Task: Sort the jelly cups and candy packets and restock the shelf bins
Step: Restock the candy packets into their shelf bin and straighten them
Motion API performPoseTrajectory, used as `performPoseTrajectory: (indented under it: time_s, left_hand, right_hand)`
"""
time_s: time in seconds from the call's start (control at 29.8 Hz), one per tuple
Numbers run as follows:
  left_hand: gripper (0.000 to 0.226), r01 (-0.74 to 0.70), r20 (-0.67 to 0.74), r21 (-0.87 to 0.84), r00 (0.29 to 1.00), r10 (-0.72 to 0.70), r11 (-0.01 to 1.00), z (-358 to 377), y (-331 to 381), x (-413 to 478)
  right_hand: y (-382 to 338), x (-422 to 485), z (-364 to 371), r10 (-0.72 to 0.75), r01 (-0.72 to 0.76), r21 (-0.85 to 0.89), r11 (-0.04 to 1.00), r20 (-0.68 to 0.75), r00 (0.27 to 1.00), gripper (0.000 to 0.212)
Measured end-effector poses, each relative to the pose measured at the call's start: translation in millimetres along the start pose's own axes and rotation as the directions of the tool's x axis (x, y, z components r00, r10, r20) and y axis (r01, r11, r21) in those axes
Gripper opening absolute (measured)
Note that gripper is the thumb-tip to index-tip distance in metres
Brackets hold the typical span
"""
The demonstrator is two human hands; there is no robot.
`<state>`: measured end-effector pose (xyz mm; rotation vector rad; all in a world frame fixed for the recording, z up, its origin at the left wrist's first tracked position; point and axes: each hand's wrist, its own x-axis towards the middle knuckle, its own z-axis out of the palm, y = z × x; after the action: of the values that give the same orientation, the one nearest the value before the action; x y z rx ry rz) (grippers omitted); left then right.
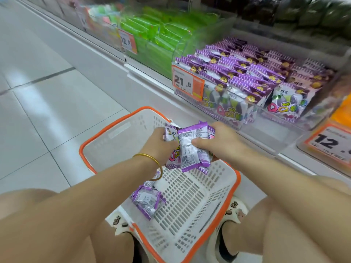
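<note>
Candy packets (191, 149), purple, several in one bunch: held above the basket (114, 141), between your two hands.

Left hand (161, 141): fingers curled round the bunch's left side, gold bangle (150, 158) on the wrist.

Right hand (214, 141): thumb on the front packet, fingers hidden behind the bunch. Your hands sit close together, both clamped on the same stack, probably to square the edges so it goes in as one tidy row.

Loose packets (147, 200): a few more of the same purple kind lying on the basket bottom, near your left forearm.

Basket: white with orange rim, on the floor between your feet and just beside the shelf base (short reach either way).

Purple bin (247, 76): clear-fronted, on the shelf up and right of your hands, packets of matching design standing in rows, price tag (187, 82) on its front edge. Judged destination for your bunch.

Green bin (161, 35): next one along to the left, green packets, blurred.

Jelly cups: none that you can make out.

Next step, as a judgement: lift the bunch up to the purple bin, printed faces forward like its neighbours.
</note>
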<state>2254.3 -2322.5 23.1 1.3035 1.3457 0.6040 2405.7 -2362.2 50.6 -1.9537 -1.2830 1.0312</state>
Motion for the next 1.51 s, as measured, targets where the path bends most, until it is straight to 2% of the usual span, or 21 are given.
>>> performPoseTrajectory:
  time_s: [0.17,0.3,0.37,0.44,0.47,0.54,0.6,0.67,0.71,0.77,0.84,0.94,1.11,1.18,1.21,1.28,1.34,1.41,1.51]
  left_hand:
    - [0.031,-0.04,0.02,0.091,0.999,0.039,0.995,6.5,-0.5,10.4]
    - [0.041,-0.045,0.003,0.027,0.999,0.044,0.999,2.9,0.4,20.2]
    - [0.044,-0.049,0.003,0.002,0.999,0.049,0.999,1.5,2.0,22.1]
    - [0.037,-0.024,0.042,-0.04,0.999,0.026,0.999,0.5,5.6,21.1]
    - [0.031,0.003,0.08,-0.07,0.997,0.003,0.998,-0.1,8.0,20.1]
    - [0.03,0.0,0.162,-0.061,0.987,0.01,0.998,-0.8,9.3,17.2]
    - [0.063,-0.068,0.224,0.025,0.973,0.061,0.997,-0.3,9.0,12.9]
    - [0.096,-0.09,0.25,0.089,0.966,0.065,0.992,0.7,5.9,11.1]
    - [0.096,-0.086,0.252,0.095,0.966,0.06,0.992,0.8,4.9,9.5]
    - [0.075,-0.067,0.241,0.072,0.969,0.048,0.995,0.4,7.2,6.6]
    - [0.063,-0.047,0.234,0.055,0.972,0.033,0.997,-1.1,10.2,6.5]
    - [0.058,0.033,0.237,-0.1,0.971,-0.008,0.994,-2.6,12.7,7.7]
    - [0.011,0.122,0.146,-0.283,0.986,-0.083,0.951,-3.7,14.9,7.7]
    - [0.006,0.159,0.11,-0.337,0.986,-0.129,0.928,-8.5,15.3,8.4]
    - [0.007,0.188,0.123,-0.355,0.981,-0.153,0.916,-9.6,21.0,10.8]
    - [0.027,0.224,0.177,-0.345,0.969,-0.172,0.911,-13.0,27.9,8.4]
    - [0.014,0.198,0.242,-0.281,0.961,-0.13,0.939,-12.1,29.5,7.5]
    - [0.004,0.134,0.178,-0.294,0.981,-0.083,0.946,-9.5,28.5,8.8]
    - [0.025,0.086,0.083,-0.275,0.994,-0.065,0.957,-14.0,18.4,5.8]
  right_hand:
    - [-11.2,2.4,4.0,-0.131,0.133,-0.093,0.987,0.023,0.991,0.026]
    - [-13.0,14.0,3.8,-0.042,0.037,0.053,0.998,0.088,0.995,0.028]
    - [-10.9,19.8,1.5,0.005,-0.015,0.107,0.994,0.098,0.995,0.016]
    - [-8.0,20.4,-0.5,-0.018,0.005,0.11,0.994,0.12,0.993,0.002]
    - [-6.7,20.5,-1.2,-0.036,0.026,0.09,0.996,0.121,0.992,0.004]
    - [-5.7,19.4,-1.6,-0.05,0.044,0.071,0.997,0.09,0.995,0.022]
    - [-6.6,18.5,-2.6,-0.04,0.032,0.127,0.991,0.058,0.998,0.036]
    - [-7.2,17.7,-1.8,-0.037,0.025,0.187,0.982,0.061,0.997,0.041]
    - [-7.0,16.5,-1.1,-0.026,0.011,0.208,0.978,0.07,0.997,0.042]
    - [-6.8,12.8,0.8,-0.009,-0.013,0.269,0.963,0.079,0.997,0.041]
    - [-6.7,10.2,1.5,-0.009,-0.023,0.335,0.942,0.095,0.995,0.035]
    - [-7.7,9.2,-2.7,-0.023,-0.027,0.421,0.907,0.114,0.993,0.023]
    - [-6.5,9.0,-4.9,0.016,-0.047,0.415,0.909,0.078,0.997,0.017]
    - [-9.4,7.5,-5.9,0.027,-0.053,0.422,0.905,0.068,0.997,0.004]
    - [-10.1,7.8,-6.7,0.027,-0.052,0.417,0.907,0.064,0.998,0.007]
    - [-10.7,8.6,-7.3,0.022,-0.047,0.395,0.918,0.066,0.998,0.015]
    - [-11.4,8.0,-6.2,0.02,-0.051,0.388,0.92,0.083,0.996,0.023]
    - [-12.9,6.1,-5.7,0.021,-0.064,0.395,0.917,0.111,0.994,0.025]
    - [-15.7,3.1,-8.1,0.066,-0.097,0.396,0.913,0.091,0.994,0.027]
